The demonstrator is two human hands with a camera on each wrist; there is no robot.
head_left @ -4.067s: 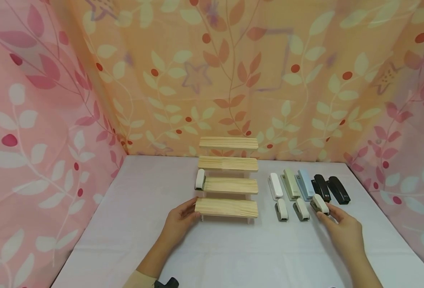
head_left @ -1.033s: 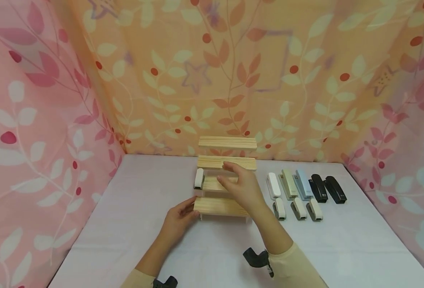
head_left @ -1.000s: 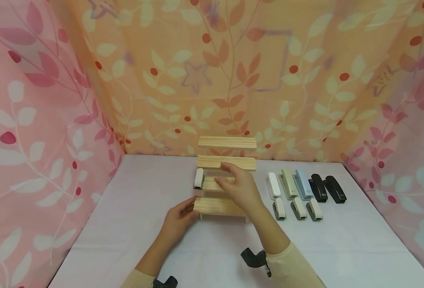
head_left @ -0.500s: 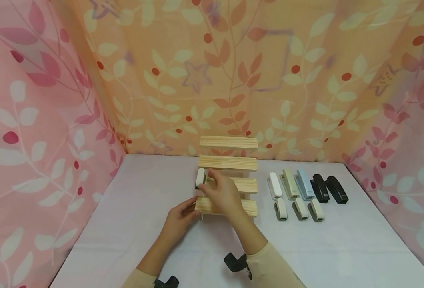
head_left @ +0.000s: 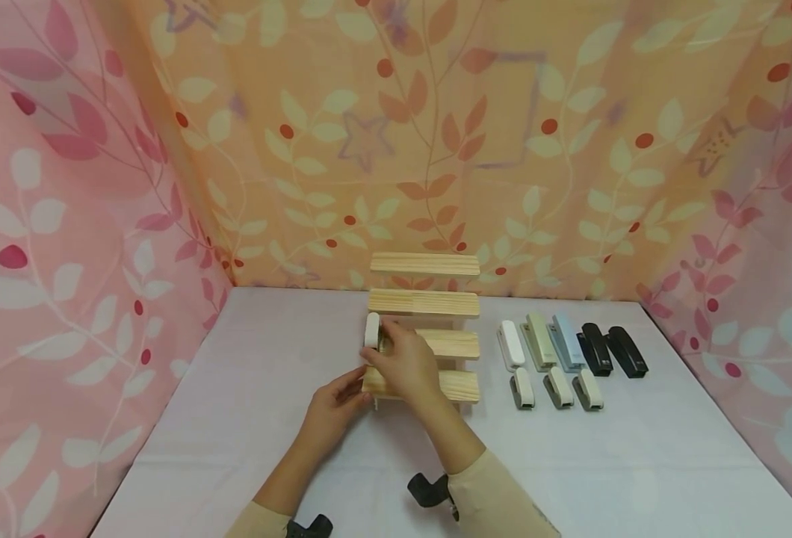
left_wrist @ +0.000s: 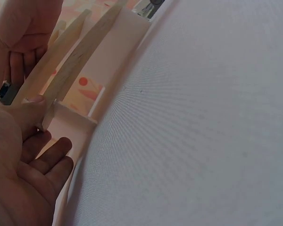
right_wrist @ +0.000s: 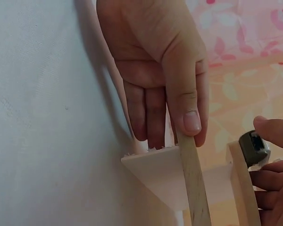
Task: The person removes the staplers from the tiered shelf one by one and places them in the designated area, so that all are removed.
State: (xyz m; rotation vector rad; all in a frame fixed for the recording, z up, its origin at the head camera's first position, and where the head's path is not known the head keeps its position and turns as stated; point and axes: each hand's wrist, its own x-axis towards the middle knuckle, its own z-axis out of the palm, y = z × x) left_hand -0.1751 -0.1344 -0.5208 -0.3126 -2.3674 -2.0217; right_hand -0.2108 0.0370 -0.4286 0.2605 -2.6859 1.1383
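A tiered wooden rack (head_left: 446, 344) stands at mid-table. My left hand (head_left: 332, 411) grips the left end of its lowest board; in the left wrist view the thumb presses on the wood, the other fingers curled underneath. A small white stapler (head_left: 372, 330) with a dark base sits at the left end of the second board from the bottom. My right hand (head_left: 406, 366) reaches across the rack and pinches this stapler, thumb at its near end and fingers along its right side. In the right wrist view the thumb touches the stapler (right_wrist: 254, 148); the right hand is partly cut off.
Right of the rack, a back row holds a white stapler (head_left: 511, 345), a green stapler (head_left: 539, 342), a blue stapler (head_left: 566, 342) and two black staplers (head_left: 627, 351). Before them lie three small white staplers (head_left: 559, 387). A patterned curtain (head_left: 423, 149) hangs behind the table.
My right hand has let go of a small stapler in the right front row and moved left across the rack to the stapler on it. The left hand has stayed put.
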